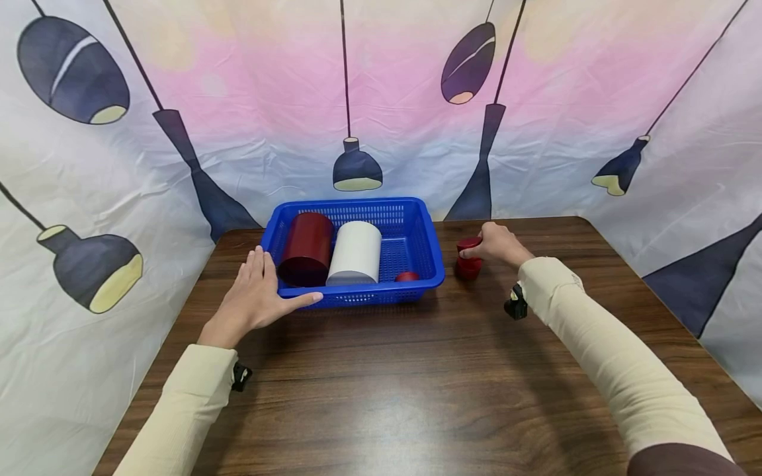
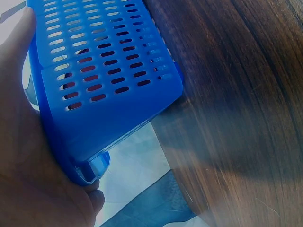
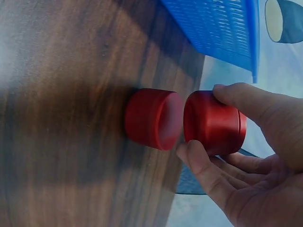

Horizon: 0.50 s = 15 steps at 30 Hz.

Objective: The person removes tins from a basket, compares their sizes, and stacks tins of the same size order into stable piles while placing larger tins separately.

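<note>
The left hand (image 1: 253, 294) is lying with straight fingers over the left near corner of the blue basket (image 1: 357, 289), its thumb spreading along the near rim. Right of the basket, the right hand (image 1: 499, 243) is pinching an upper red piece (image 3: 213, 123) between thumb and fingers, over a lower red piece (image 3: 144, 118) that is standing on the table (image 1: 357, 370). Everything is sitting toward the far edge, while brown wood is stretching rightward and nearward, giving both forearms room. The head view is showing the basket's contents: a dark red cylinder (image 1: 308, 244) at left, a white cylinder (image 1: 356, 254) beside it, a small red piece (image 1: 407, 276) near right. The right wrist view is revealing a narrow gap between the two pieces; the left wrist view is showing the basket's slotted outer wall.
</note>
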Tool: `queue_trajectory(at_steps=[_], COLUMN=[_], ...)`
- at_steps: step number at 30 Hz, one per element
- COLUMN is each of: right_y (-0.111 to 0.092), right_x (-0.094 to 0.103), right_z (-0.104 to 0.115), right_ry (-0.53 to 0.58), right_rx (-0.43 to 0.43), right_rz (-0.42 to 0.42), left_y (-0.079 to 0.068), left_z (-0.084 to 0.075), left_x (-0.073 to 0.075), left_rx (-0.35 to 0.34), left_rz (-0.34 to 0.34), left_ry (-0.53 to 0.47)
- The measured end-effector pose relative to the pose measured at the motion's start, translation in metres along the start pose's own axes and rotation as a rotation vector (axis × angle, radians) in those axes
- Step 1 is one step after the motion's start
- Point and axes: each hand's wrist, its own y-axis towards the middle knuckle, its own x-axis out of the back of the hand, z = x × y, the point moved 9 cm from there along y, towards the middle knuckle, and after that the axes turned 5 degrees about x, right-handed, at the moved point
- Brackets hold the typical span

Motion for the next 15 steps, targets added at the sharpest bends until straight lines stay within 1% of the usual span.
queue_trajectory(at_steps=[6, 15], right_y=[-0.001, -0.003], right_x=[-0.007, -0.012], right_z=[-0.006, -0.015], right_ry=[0.044, 0.057], right_rx=[-0.004, -0.013], right_rz=[-0.015, -0.066], left_y=[-0.002, -0.003], left_z=[0.0, 0.001], left_x=[0.0, 0.0], left_rx=[-0.001, 0.001], left_rz=[0.002, -0.005], left_ry=[-0.003, -0.014])
